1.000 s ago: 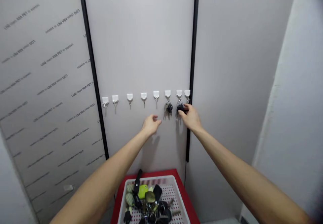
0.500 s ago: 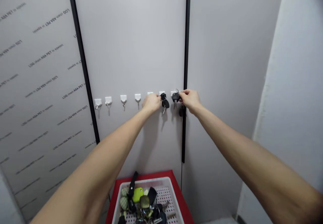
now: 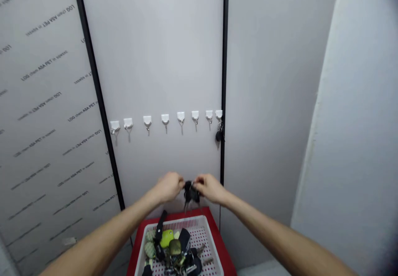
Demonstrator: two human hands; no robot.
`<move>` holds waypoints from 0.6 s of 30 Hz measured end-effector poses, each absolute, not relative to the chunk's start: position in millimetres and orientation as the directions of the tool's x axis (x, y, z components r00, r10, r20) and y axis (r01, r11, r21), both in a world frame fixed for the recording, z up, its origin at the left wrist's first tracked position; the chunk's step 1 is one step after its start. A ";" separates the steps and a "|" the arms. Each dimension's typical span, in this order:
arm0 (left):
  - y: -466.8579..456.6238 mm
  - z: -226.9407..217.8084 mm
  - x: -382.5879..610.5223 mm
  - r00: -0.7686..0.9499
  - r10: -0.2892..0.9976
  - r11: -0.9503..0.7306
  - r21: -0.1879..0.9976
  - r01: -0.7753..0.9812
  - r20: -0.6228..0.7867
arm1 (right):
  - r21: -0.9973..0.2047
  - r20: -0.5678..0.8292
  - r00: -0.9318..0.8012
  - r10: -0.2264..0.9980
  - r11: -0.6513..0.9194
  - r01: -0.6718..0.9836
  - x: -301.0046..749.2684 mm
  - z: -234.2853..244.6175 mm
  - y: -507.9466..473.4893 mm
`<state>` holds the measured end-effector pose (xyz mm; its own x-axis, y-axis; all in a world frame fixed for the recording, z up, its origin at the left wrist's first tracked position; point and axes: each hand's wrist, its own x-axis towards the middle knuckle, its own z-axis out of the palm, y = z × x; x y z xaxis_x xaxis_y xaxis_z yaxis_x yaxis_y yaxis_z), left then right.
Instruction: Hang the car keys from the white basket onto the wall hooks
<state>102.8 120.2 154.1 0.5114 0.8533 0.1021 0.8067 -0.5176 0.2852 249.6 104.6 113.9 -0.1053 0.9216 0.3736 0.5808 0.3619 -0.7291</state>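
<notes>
My left hand point(image 3: 168, 186) and my right hand point(image 3: 211, 188) are close together just above a white perforated basket point(image 3: 210, 243), each pinched on a black bunch of keys point(image 3: 190, 192) hanging between them. The basket holds a heap of keys and fobs point(image 3: 174, 249), among them a lime-green one and a black strap. Higher on the grey wall runs a row of several white adhesive hooks point(image 3: 164, 119). Only the rightmost hook point(image 3: 219, 114) carries a dark key bunch point(image 3: 219, 134); the others are bare.
The basket sits on a red surface point(image 3: 228, 259). Black vertical strips point(image 3: 224, 81) divide the wall panels. The left panel point(image 3: 43, 101) is covered with printed protective film. A pale wall point(image 3: 357, 143) closes in on the right.
Both hands lifted key bunches off two hooks near the right end and brought them down together to just above the basket. Those hooks are now bare. The view has shifted slightly.
</notes>
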 end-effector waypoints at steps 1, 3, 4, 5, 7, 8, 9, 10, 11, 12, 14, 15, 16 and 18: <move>117.8 137.1 97.0 0.502 0.863 -0.496 0.299 0.816 0.060 | -0.734 0.338 -0.161 0.927 0.367 0.572 246.9 101.1 103.7; 115.2 109.5 86.0 0.498 0.867 -0.470 0.350 0.810 0.009 | -0.726 0.316 -0.209 0.925 0.378 0.575 249.0 93.7 105.1; 115.0 99.2 80.6 0.497 0.868 -0.458 0.394 0.797 0.003 | -0.716 0.344 -0.174 0.923 0.378 0.587 254.0 99.7 107.3; 115.6 90.9 75.2 0.489 0.872 -0.444 0.438 0.782 0.011 | -0.698 0.404 -0.096 0.910 0.375 0.610 261.3 111.4 110.0; 117.7 77.7 65.4 0.460 0.887 -0.409 0.518 0.751 0.034 | -0.658 0.573 0.166 0.802 0.330 0.676 279.7 145.7 116.7; 118.6 71.5 61.6 0.443 0.896 -0.385 0.547 0.743 0.029 | -0.620 0.659 0.260 0.706 0.314 0.719 289.2 164.3 120.3; 118.8 64.7 58.9 0.430 0.903 -0.358 0.569 0.740 0.008 | -0.602 0.704 0.356 0.614 0.250 0.759 297.7 181.2 124.1; 118.0 56.9 57.3 0.426 0.904 -0.335 0.586 0.738 -0.020 | -0.598 0.715 0.421 0.558 0.178 0.781 304.6 195.1 128.0; 115.9 48.2 56.9 0.427 0.903 -0.316 0.597 0.737 -0.049 | -0.599 0.709 0.461 0.534 0.110 0.793 309.7 205.0 132.0; 112.7 38.7 57.5 0.429 0.900 -0.302 0.601 0.740 -0.076 | -0.604 0.687 0.489 0.538 0.048 0.795 312.9 210.8 136.1; 103.5 18.8 60.4 0.433 0.894 -0.290 0.590 0.754 -0.114 | -0.608 0.637 0.508 0.579 -0.026 0.793 314.9 212.6 144.1; 98.2 9.4 61.9 0.436 0.890 -0.289 0.579 0.762 -0.130 | -0.610 0.622 0.510 0.594 -0.040 0.791 314.9 210.7 147.9; 93.3 0.8 63.1 0.443 0.884 -0.289 0.568 0.770 -0.151 | -0.617 0.615 0.514 0.598 -0.041 0.786 315.0 208.5 151.5; 85.8 -13.1 64.0 0.469 0.864 -0.300 0.561 0.772 -0.183 | -0.641 0.622 0.527 0.579 -0.011 0.768 317.2 207.6 157.5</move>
<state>64.0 85.8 -13.1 0.4689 0.8641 -0.1831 0.7718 -0.3001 0.5606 317.2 157.5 207.6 0.5273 0.5789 0.6219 0.7678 -0.0112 -0.6406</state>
